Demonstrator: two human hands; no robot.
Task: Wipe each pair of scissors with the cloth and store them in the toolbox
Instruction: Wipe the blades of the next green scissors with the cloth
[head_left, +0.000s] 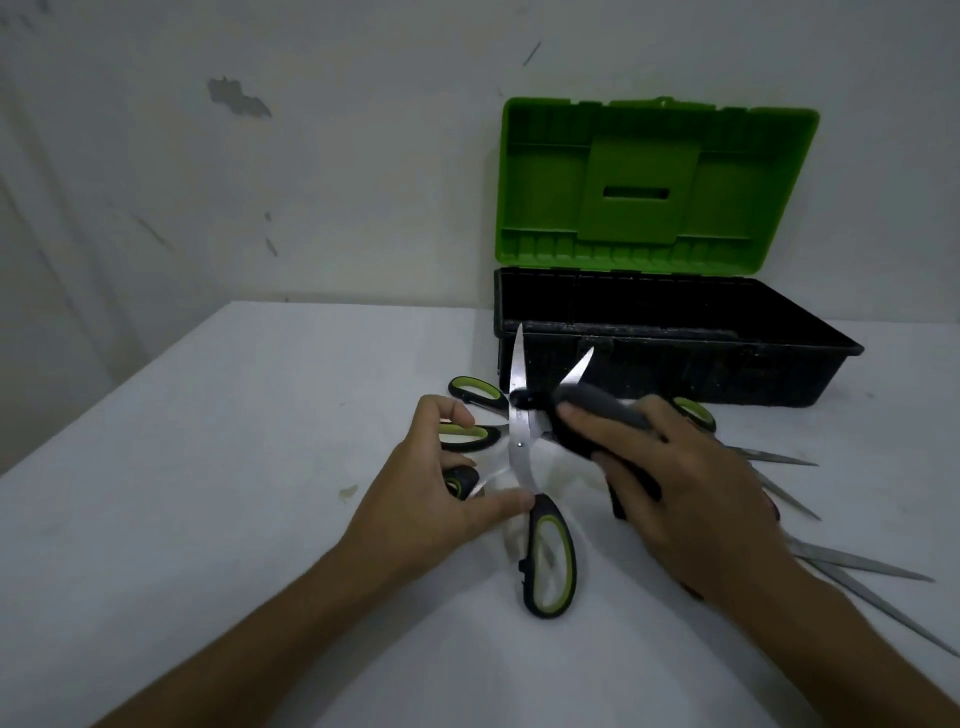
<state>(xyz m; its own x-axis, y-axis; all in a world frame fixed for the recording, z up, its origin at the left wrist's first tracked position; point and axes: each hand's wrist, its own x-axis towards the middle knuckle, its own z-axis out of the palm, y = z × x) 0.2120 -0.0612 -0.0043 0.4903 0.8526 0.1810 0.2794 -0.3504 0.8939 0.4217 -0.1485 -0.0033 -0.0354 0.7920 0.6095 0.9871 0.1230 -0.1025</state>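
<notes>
An opened pair of scissors (519, 441) with black and green handles is held above the white table (234, 467). My left hand (436, 478) pinches it just above the lower handle loop. One blade points up and the other slants up to the right. My right hand (670, 483) presses a dark grey cloth (602, 410) around that second blade near the pivot. Behind them the toolbox (675, 358) stands open, with a black base and a raised green lid; its inside looks dark.
Several more black and green scissors lie on the table: handles (472, 392) to the left behind my left hand, long blades (862, 566) fanning out to the right under my right forearm. A wall rises behind the table's far edge.
</notes>
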